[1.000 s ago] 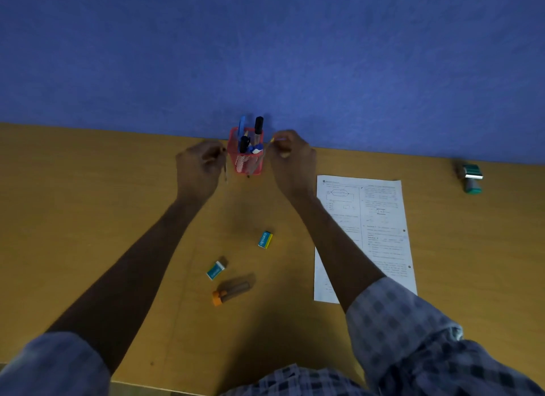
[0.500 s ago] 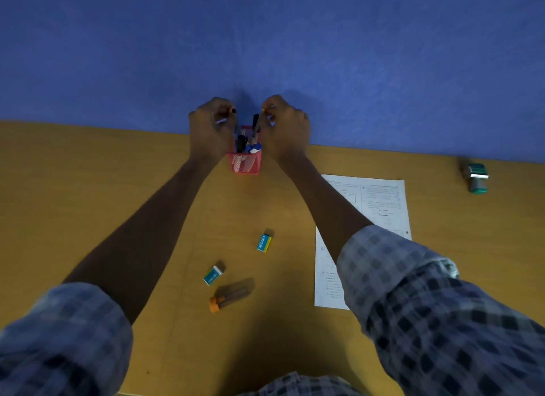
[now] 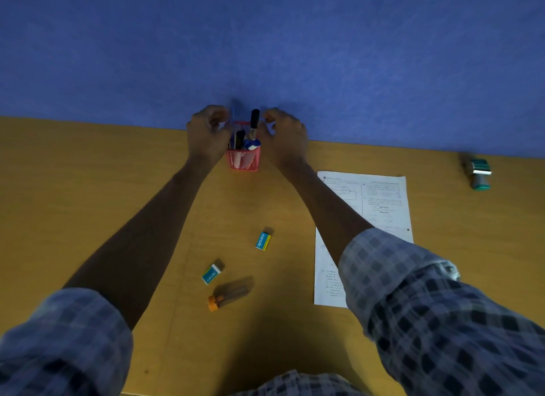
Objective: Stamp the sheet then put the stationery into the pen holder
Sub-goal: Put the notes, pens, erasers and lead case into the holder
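red mesh pen holder (image 3: 243, 159) stands at the far edge of the table (image 3: 88, 189), against the blue wall (image 3: 265, 41), with pens sticking out. left hand (image 3: 208, 136) just left of the pen holder's rim, fingers curled, seems to pinch a thin blue pen (image 3: 233, 115), blurry. right hand (image 3: 284, 137) just right of the rim, fingers curled, can't tell if it holds anything. printed sheet (image 3: 380, 201) right of the pen holder, under the right forearm. two erasers (image 3: 263, 241) (image 3: 211, 274) and an orange-capped tube (image 3: 228, 296) nearer the person. green stamp (image 3: 479, 174) far right.
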`<state>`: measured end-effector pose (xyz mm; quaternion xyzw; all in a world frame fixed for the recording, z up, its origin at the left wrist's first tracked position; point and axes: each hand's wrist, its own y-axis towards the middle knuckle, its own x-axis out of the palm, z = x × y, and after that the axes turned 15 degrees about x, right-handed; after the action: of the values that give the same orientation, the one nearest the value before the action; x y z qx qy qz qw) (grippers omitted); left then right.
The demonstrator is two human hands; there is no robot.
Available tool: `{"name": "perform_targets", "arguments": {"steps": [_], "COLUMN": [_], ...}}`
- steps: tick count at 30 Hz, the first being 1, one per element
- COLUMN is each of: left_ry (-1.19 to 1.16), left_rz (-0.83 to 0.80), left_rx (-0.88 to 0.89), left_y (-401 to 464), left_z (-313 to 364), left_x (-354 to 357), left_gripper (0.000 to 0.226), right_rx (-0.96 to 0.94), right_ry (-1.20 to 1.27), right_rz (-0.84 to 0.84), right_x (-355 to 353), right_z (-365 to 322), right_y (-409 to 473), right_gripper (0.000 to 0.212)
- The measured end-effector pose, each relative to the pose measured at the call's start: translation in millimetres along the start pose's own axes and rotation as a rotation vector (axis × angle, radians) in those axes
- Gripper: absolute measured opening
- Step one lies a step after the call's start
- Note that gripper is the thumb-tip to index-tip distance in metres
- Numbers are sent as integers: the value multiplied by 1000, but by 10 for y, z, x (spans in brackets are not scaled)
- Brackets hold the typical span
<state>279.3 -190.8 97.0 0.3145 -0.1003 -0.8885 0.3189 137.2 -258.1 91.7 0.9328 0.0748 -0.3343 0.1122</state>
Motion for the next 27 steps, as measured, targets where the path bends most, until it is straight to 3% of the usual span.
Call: {"name": "perform_targets", "arguments": {"steps": [5, 8, 12, 15, 19, 27], "left_ry": [-17, 60, 199, 352, 490, 725], "left_rz": [119, 99, -108, -304, -487, -783], "left_rx": [29, 77, 47, -90, -216, -199], "left_y": [-218, -462, -931, -1276, -1635, -2063], "left_z": [10, -16, -61, -49, -11, 86], "left_x": [-103, -184, -279, -341, -390, -543], "left_gripper": [24, 19, 13, 13, 20, 55], "right_rx": [46, 77, 181, 262, 234, 142], "right_ry": [14, 9, -79, -208, -353, -485], "right_rz": [0, 5, -150, -340, -460, -584], "right_x": [-108, -152, -132, -91, -66, -74], "right_z": [120, 231, 446, 567, 628, 652], "right_y": [-213, -434, -759, -988, -1262, -1665], "right_gripper": [20, 18, 22, 27, 37, 49]}}
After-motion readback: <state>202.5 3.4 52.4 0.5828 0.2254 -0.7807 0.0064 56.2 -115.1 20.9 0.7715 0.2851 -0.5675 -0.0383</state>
